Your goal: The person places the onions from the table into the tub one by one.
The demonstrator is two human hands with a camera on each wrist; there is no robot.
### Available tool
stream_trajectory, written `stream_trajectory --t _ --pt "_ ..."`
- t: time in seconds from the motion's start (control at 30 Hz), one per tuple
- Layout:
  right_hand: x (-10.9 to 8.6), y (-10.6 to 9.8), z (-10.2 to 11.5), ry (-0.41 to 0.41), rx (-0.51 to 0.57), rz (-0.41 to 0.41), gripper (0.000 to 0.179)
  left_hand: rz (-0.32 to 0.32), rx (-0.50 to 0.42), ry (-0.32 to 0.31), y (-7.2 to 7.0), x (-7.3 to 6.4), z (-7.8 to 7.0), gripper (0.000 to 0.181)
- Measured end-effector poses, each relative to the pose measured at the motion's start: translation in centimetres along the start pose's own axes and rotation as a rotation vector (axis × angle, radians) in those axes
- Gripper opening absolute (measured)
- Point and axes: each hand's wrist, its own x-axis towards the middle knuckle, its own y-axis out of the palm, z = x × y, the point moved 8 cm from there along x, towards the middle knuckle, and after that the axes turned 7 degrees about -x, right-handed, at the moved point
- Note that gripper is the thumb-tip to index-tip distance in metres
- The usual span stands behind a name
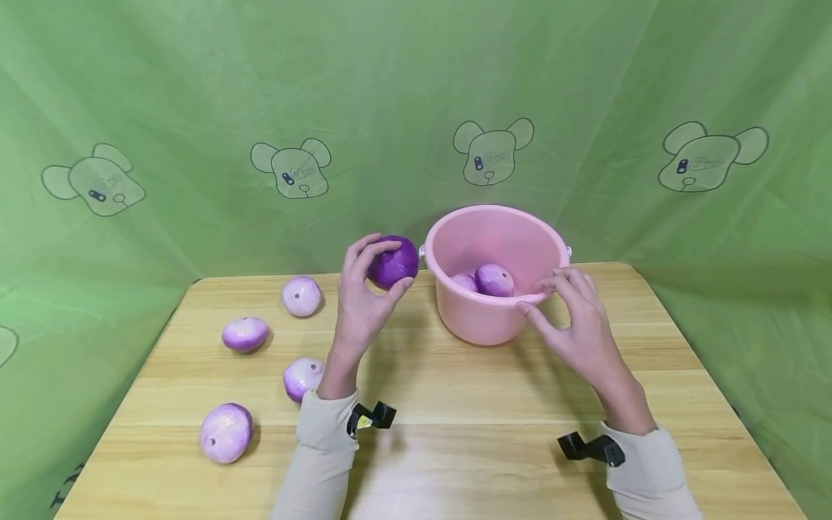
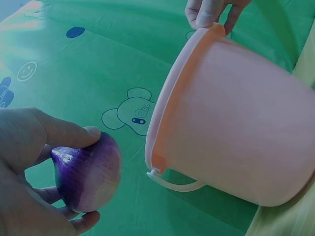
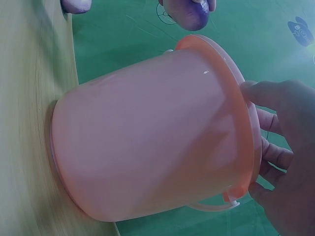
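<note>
Just left of the pink bucket (image 1: 482,318), my left hand (image 1: 361,310) holds a purple onion (image 1: 398,266) between thumb and fingers, up above the table. The left wrist view shows this onion (image 2: 91,172) dark at its pointed end and paler on the other side. My right hand (image 1: 581,332) pinches the near right part of the bucket's rim, thumb outside and fingers over the inside. In the right wrist view the bucket (image 3: 152,132) stands on the table below that hand. Two onions lie inside, one onion (image 1: 495,280) partly over the other onion (image 1: 464,282).
On the table's left side lie several more onions: a back onion (image 1: 302,296), a middle onion (image 1: 245,334), a front onion (image 1: 226,433) and an onion (image 1: 302,378) partly hidden by my left wrist. A green printed curtain (image 1: 390,87) hangs behind the wooden table (image 1: 468,433).
</note>
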Motion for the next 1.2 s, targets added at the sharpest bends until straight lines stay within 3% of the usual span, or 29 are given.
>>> stream_trajectory --t 0.4,0.8,1.2 --pt "-0.1 0.0 0.0 0.007 -0.003 0.001 0.03 0.026 -0.129 -0.026 0.5 0.0 0.2 0.05" --pt "-0.1 0.0 0.0 0.01 -0.005 0.005 0.03 0.013 -0.25 -0.031 0.8 0.0 0.3 0.053" --pt "-0.1 0.0 0.1 0.008 0.0 0.008 0.03 0.013 -0.29 -0.012 1.5 0.0 0.2 0.052"
